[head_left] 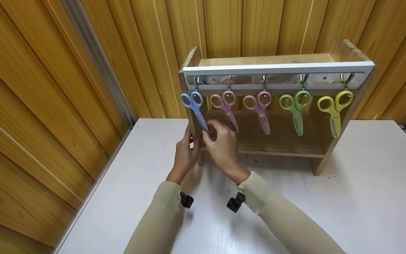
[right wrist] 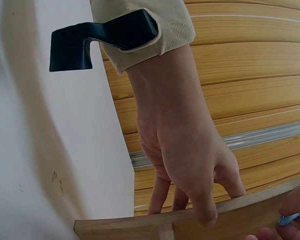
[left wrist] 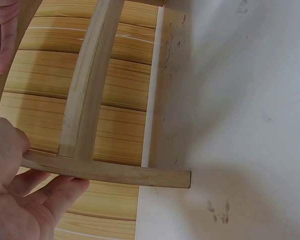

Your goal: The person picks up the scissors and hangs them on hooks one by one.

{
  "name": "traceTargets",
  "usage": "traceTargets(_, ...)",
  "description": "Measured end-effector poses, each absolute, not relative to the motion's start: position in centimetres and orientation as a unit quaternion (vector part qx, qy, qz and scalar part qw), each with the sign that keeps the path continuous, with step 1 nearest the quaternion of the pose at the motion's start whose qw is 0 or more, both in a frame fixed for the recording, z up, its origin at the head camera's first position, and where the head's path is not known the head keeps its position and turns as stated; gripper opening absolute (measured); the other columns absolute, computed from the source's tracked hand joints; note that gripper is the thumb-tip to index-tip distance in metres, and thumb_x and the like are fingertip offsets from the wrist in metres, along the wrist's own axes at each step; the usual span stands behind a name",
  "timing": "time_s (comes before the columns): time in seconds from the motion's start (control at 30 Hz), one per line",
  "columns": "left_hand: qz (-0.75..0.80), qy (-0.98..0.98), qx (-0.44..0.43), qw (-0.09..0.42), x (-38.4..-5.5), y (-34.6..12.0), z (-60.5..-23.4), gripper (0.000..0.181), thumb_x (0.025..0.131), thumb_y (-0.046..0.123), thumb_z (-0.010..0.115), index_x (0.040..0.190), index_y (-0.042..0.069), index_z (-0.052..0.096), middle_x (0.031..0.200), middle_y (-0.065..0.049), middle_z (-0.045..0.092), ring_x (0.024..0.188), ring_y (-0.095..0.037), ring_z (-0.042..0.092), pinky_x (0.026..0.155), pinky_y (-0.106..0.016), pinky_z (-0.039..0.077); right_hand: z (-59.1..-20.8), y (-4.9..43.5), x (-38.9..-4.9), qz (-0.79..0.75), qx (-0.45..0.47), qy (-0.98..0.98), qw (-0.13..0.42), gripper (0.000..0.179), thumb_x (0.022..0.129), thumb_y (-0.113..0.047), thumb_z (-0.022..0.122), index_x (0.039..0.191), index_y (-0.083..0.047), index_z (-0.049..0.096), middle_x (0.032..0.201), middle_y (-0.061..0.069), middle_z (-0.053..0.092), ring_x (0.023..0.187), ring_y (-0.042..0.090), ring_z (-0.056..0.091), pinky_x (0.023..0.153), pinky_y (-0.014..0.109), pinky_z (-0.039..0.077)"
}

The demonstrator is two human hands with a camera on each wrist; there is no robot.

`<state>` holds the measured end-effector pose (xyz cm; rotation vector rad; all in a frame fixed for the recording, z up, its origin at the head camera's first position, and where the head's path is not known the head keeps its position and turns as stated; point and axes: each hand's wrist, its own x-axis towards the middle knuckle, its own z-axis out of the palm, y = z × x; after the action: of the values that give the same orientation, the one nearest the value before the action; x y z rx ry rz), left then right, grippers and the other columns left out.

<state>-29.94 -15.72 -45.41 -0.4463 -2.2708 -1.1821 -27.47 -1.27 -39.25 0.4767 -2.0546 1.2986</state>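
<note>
Blue scissors (head_left: 196, 108) hang by one handle loop from the leftmost hook of a wooden rack (head_left: 280, 154). Thumb and fingers of my right hand (head_left: 221, 141) pinch their blades near the lower end; a bit of blue shows at its fingertips in the right wrist view. My left hand (head_left: 186, 155) grips the front edge of the rack's left side panel (left wrist: 115, 173), thumb on one side and fingers on the other. Beside the blue pair hang two pink scissors (head_left: 227, 109) (head_left: 260, 110), then green scissors (head_left: 296, 111) and yellow scissors (head_left: 334, 111).
A metal strip with hooks (head_left: 277, 67) runs across the rack's upper front. The rack stands on a white table (head_left: 118, 197), close to wood-panelled walls (head_left: 146, 63) behind and at the left. Black mounts (head_left: 236, 202) sit at both wrists.
</note>
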Motion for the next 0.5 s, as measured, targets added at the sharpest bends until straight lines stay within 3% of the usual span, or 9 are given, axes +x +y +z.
traceTargets(0.27, -0.432, -0.839, -0.178, 0.280, -29.87, -15.61, -45.54, 0.064, 0.103, 0.002, 0.057, 0.160, 0.001, 0.028, 0.144, -0.020, 0.058, 0.121, -0.033, 0.066, 0.096, -0.041, 0.060, -39.31, -0.98, -27.39, 0.488, 0.183, -0.788, 0.326, 0.016, 0.089, -0.007, 0.077, 0.104, -0.003, 0.072, 0.087, 0.008, 0.071, 0.077, 0.020, 0.067, 0.069, 0.038, 0.057)
traceTargets(0.5, -0.442, -0.840, -0.173, 0.264, -29.97, -15.53, -45.56, 0.065, 0.103, 0.002, 0.055, 0.162, 0.003, 0.026, 0.148, -0.018, 0.055, 0.123, -0.030, 0.065, 0.097, -0.036, 0.059, -39.41, -0.71, -27.34, 0.486, 0.179, -0.794, 0.318, 0.019, 0.090, -0.009, 0.077, 0.107, -0.002, 0.071, 0.089, 0.009, 0.072, 0.078, 0.020, 0.066, 0.068, 0.037, 0.056)
